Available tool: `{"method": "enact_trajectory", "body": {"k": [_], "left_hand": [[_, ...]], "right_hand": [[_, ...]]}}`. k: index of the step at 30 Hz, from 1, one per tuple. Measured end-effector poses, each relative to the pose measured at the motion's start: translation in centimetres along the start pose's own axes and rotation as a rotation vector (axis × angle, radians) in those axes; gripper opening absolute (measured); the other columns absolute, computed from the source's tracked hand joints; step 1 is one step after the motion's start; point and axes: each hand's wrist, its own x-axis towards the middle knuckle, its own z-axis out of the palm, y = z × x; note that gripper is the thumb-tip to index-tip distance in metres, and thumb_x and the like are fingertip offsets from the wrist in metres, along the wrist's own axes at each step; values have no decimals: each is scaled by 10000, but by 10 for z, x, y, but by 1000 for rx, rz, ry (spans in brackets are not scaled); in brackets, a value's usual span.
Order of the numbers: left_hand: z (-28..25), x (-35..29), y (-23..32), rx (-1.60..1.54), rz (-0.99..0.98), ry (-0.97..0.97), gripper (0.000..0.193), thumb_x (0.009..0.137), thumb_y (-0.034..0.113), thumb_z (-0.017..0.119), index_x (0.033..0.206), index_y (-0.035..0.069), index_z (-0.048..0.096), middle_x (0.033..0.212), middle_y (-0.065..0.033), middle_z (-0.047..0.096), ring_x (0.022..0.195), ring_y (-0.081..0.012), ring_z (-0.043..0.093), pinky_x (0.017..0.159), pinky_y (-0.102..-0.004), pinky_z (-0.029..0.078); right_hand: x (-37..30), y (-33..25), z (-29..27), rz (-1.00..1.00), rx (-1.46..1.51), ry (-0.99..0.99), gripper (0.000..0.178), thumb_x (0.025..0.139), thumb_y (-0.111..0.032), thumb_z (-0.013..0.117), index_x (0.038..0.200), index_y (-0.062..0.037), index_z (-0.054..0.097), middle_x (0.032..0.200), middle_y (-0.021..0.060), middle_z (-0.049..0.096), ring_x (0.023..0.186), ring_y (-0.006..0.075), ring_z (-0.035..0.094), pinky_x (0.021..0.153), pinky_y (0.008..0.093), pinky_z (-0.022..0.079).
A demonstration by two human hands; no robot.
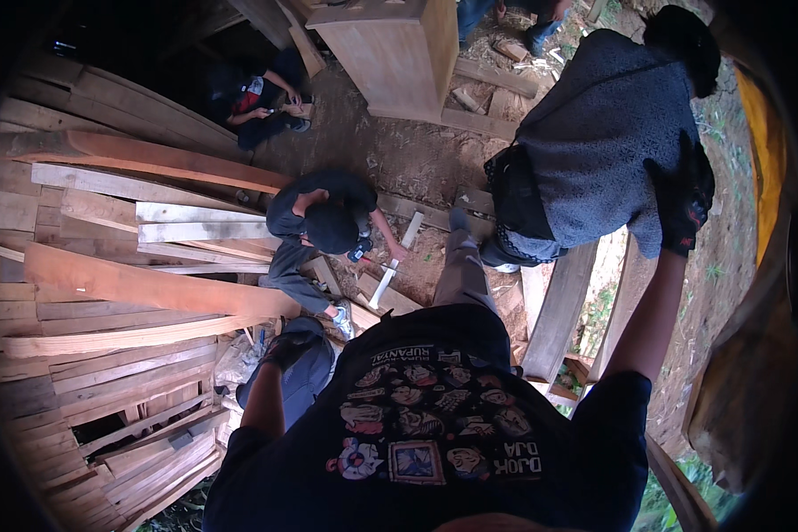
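My right hand (685,204), in a dark glove with red marks, lies against the back of a person in a grey speckled sweater (594,133). Its fingers are spread and hold nothing. Low on the left, my left hand (285,349), also dark-gloved, hangs beside a dark blue-grey bag-like item (309,365). Its fingers blend into the dark background, so I cannot see whether they grip anything. Ahead of me a crouching person in a dark cap (332,229) reaches one hand to a pale wooden strip (384,285) on the ground and has a power tool (360,250) near the other.
Long planks (151,279) stick out from the left over a stacked wooden wall (106,377). A tall wooden cabinet-like box (390,58) stands at the far side. Another person (262,102) sits at the back left. Beams (561,306) lie to the right, near a yellow sheet (761,151).
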Motion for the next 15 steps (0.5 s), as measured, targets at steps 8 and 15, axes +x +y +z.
{"method": "enact_trajectory", "body": {"k": [8,15], "left_hand": [[-138,14,230,-347,108,163,354,1080,219,692,1401,71,694,1359,-123,737,1258,-239,712,1051,-363,569],[-273,230,360,-151,755,251,481,1130,389,581,1469,50,618,1525,-151,612,1375,-311,618,1161,-427,488]], "right_hand": [[20,40,23,160,427,-70,629,917,-154,894,1491,-55,658,1497,137,664,1400,291,608,1187,440,491],[5,31,15,234,600,51,571,882,-33,838,1433,-74,695,1463,144,665,1386,363,599,1123,509,515]]}}
